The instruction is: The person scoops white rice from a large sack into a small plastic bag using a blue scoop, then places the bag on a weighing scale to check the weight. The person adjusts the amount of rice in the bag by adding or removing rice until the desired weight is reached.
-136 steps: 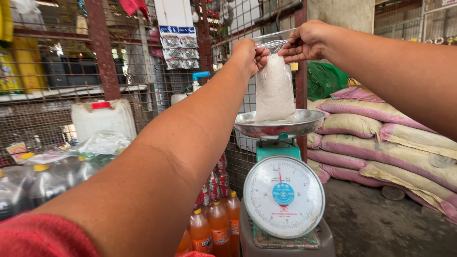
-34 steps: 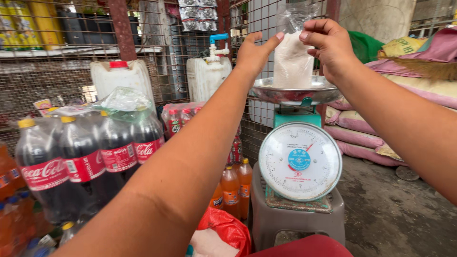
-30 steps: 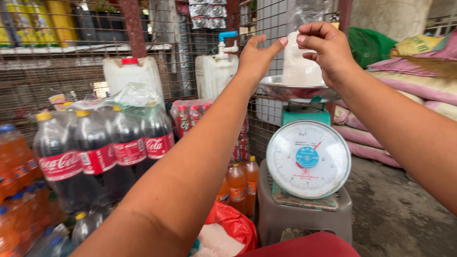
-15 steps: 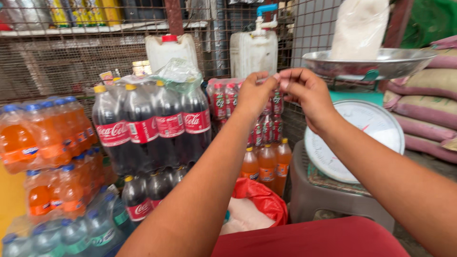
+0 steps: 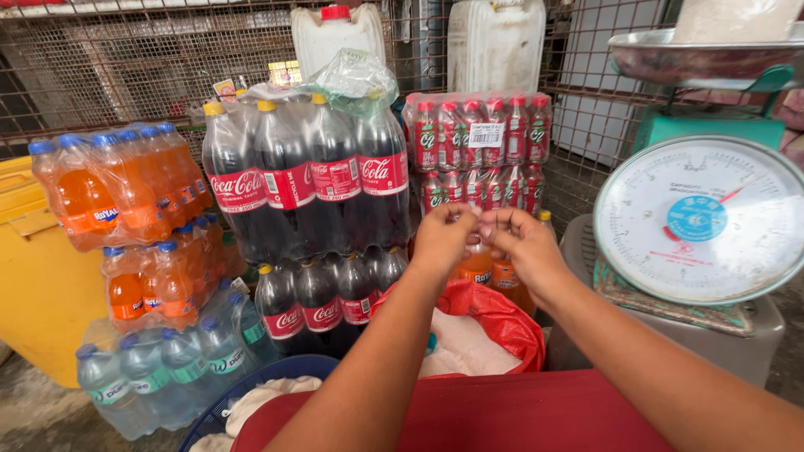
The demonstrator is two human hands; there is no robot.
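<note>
My left hand point(image 5: 442, 241) and my right hand point(image 5: 521, 244) meet in the middle of the view, fingertips pinched together and touching. Nothing shows between the fingers. Just below them is an open red plastic bag point(image 5: 501, 316) with white grains point(image 5: 463, 353) inside. At the upper right, a clear bag of white grains point(image 5: 735, 17) stands on the metal pan point(image 5: 670, 63) of a green dial scale point(image 5: 702, 219). Neither hand touches the scale or that bag.
Shrink-wrapped packs of dark cola bottles point(image 5: 310, 180), orange soda bottles point(image 5: 126, 191), small red bottles point(image 5: 476, 142) and water bottles point(image 5: 167, 368) stand against a wire mesh wall. White jerrycans point(image 5: 335, 33) sit behind. A yellow bin point(image 5: 33, 276) is left, a grey stool point(image 5: 741, 347) under the scale.
Both hands let go of the bag on the scale pan and came down together in front of the bottles. The view has tilted down and left.
</note>
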